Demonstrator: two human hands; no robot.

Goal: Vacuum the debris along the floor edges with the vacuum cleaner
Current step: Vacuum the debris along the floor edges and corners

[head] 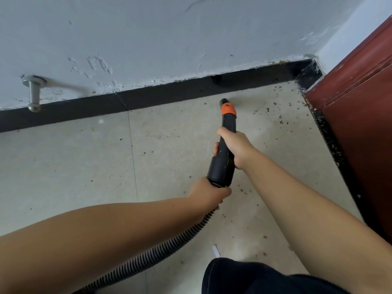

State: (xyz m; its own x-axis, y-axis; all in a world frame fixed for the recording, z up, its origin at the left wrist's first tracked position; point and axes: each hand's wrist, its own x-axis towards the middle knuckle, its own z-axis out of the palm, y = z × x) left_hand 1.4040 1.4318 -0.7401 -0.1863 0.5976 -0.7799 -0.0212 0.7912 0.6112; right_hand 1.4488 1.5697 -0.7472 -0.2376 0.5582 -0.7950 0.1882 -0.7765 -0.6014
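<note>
A black vacuum wand with an orange collar points down at the beige tile floor, its nozzle tip just short of the black skirting. My right hand grips the wand's upper shaft. My left hand grips the wand's lower end where the ribbed black hose joins. Dark crumbs of debris lie scattered to the right of the nozzle, thickest along the door edge and in the corner.
A black skirting board runs under the white wall. A metal door stopper sticks out of the wall at left. A dark red door stands at right. My dark-clothed knee is at the bottom, beside a white paper scrap.
</note>
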